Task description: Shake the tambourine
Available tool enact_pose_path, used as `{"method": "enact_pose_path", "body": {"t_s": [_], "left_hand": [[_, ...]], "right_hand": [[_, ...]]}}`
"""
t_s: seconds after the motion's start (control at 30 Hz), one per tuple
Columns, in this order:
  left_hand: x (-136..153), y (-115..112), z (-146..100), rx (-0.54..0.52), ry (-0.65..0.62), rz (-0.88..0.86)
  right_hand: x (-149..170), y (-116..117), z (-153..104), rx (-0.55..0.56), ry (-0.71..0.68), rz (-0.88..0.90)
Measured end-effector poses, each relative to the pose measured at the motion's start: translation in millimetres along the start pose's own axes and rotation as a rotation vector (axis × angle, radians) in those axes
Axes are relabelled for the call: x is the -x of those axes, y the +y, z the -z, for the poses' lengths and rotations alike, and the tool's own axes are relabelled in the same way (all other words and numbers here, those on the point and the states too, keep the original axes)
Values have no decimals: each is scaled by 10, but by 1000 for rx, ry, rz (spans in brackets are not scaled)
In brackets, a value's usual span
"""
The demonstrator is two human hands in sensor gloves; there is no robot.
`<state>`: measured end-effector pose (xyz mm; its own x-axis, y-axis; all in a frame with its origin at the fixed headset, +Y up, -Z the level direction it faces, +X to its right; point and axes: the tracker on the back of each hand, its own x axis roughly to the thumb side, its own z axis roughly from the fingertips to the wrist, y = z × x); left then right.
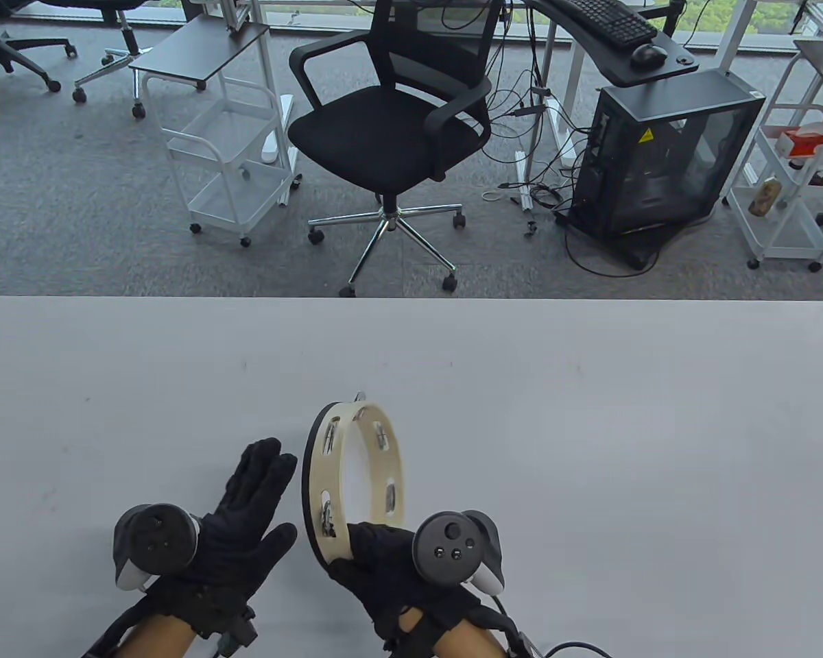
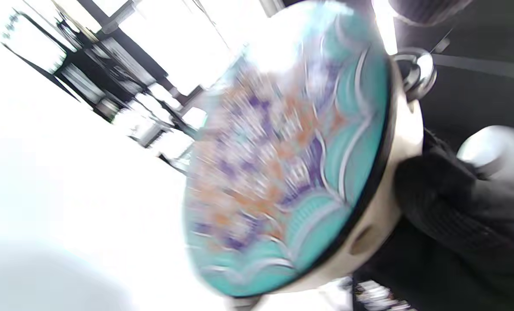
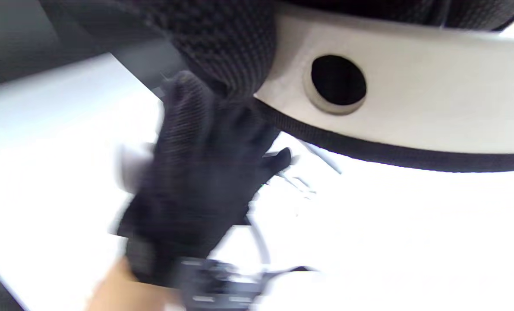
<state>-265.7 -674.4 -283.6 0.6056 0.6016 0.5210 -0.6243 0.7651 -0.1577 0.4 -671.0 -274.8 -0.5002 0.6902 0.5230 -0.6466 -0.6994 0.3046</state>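
A tambourine with a pale wooden frame and metal jingles is held upright on edge above the white table. My right hand grips its near rim from below. Its painted teal, orange and purple head faces left and shows, blurred, in the left wrist view. The frame with a round hole fills the top of the right wrist view. My left hand is flat and open, fingers together, just left of the drumhead and apart from it; it also shows blurred in the right wrist view.
Beyond the table's far edge stand a black office chair, a white rolling cart, a black computer case with loose cables, and a second white cart at the right.
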Motion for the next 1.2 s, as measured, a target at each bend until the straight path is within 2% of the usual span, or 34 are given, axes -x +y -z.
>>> {"method": "enact_pose_path", "body": {"t_s": [0.07,0.13,0.2,0.27,0.47,0.63,0.73,0.83,0.97,1.03,1.2], "left_hand": [[37,-8,4,59,115,140],[73,-89,28,172,198,202],[101,-199,47,296,247,207],[118,-293,67,371,254,199],[180,-359,88,414,274,192],[196,-381,102,440,283,191],[199,-404,108,454,284,194],[207,-413,106,465,293,187],[226,-404,105,465,313,187],[231,-385,100,454,331,196],[200,-287,69,360,363,224]], "right_hand": [[150,-64,79,-5,107,-231],[380,-128,177,3,218,-448],[654,-213,267,-8,324,-642],[964,-299,334,-10,427,-758],[1665,-468,332,-82,653,-929],[1877,-503,266,-114,710,-972],[1928,-525,259,-78,711,-934],[1963,-537,260,-94,729,-911],[1862,-571,221,-76,718,-905],[1692,-612,213,-39,656,-896],[950,-715,101,112,491,-692]]}}
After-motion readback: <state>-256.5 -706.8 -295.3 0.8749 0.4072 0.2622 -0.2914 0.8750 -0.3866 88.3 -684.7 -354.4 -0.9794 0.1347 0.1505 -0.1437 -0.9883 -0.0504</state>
